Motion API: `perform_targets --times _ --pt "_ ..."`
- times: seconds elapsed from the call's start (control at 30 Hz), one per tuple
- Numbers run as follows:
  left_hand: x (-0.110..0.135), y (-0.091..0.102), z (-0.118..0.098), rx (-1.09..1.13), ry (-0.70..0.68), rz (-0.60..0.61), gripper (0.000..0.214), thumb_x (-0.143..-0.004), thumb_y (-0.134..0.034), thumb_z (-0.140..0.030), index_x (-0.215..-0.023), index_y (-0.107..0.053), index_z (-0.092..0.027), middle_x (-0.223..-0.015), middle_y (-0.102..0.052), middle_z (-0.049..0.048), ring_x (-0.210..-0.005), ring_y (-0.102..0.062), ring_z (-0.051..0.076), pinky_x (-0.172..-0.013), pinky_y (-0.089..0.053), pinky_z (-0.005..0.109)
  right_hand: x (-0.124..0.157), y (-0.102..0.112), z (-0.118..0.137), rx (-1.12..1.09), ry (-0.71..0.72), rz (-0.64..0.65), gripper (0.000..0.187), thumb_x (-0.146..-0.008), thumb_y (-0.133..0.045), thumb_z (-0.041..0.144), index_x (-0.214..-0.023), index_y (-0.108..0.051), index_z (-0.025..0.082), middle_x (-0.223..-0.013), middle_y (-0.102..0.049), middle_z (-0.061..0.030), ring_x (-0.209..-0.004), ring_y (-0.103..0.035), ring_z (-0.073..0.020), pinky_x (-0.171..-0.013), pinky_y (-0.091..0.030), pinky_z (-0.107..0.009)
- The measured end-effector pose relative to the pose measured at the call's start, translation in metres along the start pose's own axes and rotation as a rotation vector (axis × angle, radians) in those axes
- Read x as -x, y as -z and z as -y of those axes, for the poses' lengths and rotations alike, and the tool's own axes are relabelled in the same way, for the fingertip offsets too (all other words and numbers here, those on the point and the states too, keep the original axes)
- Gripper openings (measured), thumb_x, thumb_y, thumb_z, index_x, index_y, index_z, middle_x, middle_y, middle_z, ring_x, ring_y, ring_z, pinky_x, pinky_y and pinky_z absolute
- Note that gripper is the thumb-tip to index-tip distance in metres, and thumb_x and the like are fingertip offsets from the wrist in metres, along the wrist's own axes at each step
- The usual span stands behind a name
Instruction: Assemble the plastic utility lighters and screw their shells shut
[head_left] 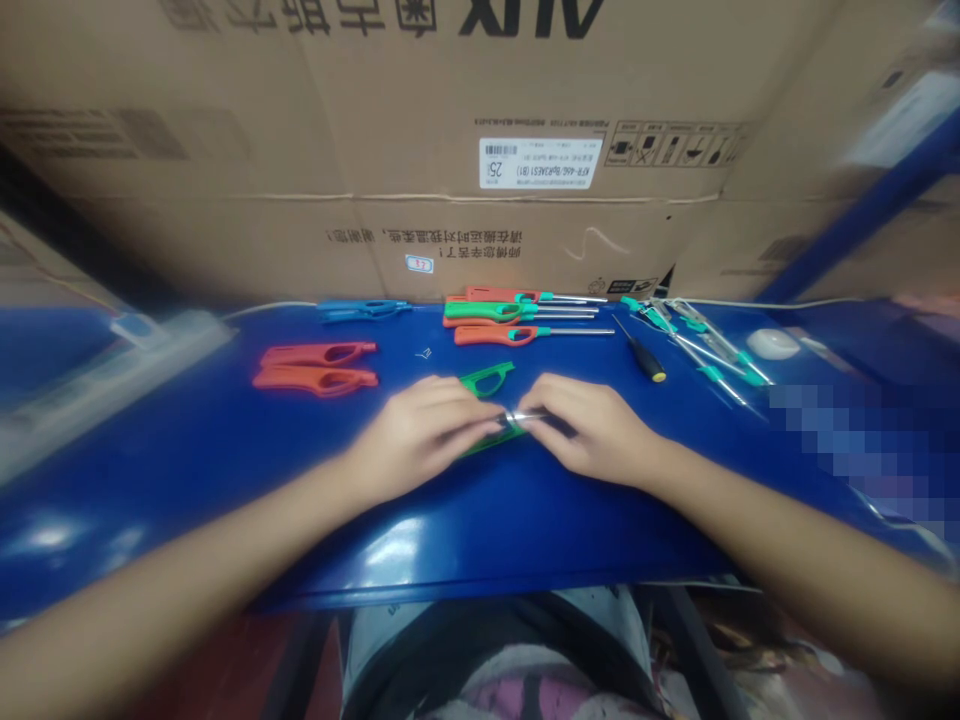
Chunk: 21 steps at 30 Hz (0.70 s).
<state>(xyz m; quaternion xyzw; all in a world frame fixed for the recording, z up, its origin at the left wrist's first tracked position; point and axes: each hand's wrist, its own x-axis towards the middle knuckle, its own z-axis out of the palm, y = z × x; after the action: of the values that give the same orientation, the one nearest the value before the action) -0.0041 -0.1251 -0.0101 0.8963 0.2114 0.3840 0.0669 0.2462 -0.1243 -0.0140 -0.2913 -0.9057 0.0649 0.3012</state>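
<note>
Beyond the left hand [420, 430] and right hand [589, 420], a brown cardboard panel [300, 150] backs the workspace, its print upside down; a blue bar [862, 215] slants up, well to the right of the right hand. Glossy blue tabletop [300, 450] beneath both hands, pale light reflections [390, 550] on the near side. Lower, left of the left hand: reddish floor [232, 670], blurred, beside a dark table leg [301, 665].

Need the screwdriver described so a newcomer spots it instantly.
Start at the blue table, near the cardboard behind it. Beyond the right hand, look between the orange and green lighters and the teal-and-metal parts. The screwdriver lies there, set apart by its black handle with a yellow end.
</note>
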Motion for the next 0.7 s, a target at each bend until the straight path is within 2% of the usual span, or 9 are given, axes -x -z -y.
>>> perform_targets --times 0.27,0.37,0.7 --pt "-0.0005 0.0023 -0.0019 -0.006 0.004 -0.013 0.016 -0.095 -0.065 -0.021 -0.107 -0.074 -0.018 -0.088 -0.076 0.0060 -0.078 -0.070 0.016 -0.078 -0.056 0.031 -0.0023 0.0027 0.0005 0.029 0.083 0.009 0.017 -0.102 -0.048 0.025 -0.102 -0.064 0.019 -0.092 -0.072 -0.0070 -0.086 -0.064 -0.0197 -0.075 -0.051 -0.032" --pt "0.0003 0.0023 -0.0011 -0.018 0.002 -0.008 0.015 -0.095 -0.064 -0.021 -0.108 -0.073 -0.018 -0.089 -0.076 0.0064 -0.079 -0.070 0.017 -0.077 -0.056 0.032 -0.0018 0.0028 -0.0005 0.037 0.081 0.005 0.016 -0.102 -0.050 0.026 -0.102 -0.064 0.019 -0.092 -0.072 -0.0066 -0.085 -0.064 -0.0197 -0.075 -0.052 -0.032" --pt "-0.0005 0.0004 -0.0015 -0.010 0.000 -0.008 0.013 -0.094 -0.065 -0.019 -0.105 -0.073 -0.017 -0.087 -0.075 0.0065 -0.077 -0.069 0.016 -0.076 -0.056 0.031 0.0010 0.0012 -0.0013 0.071 0.053 -0.028 0.016 -0.101 -0.054 0.029 -0.106 -0.067 0.020 -0.097 -0.068 -0.0069 -0.083 -0.066 -0.0161 -0.069 -0.052 -0.026"
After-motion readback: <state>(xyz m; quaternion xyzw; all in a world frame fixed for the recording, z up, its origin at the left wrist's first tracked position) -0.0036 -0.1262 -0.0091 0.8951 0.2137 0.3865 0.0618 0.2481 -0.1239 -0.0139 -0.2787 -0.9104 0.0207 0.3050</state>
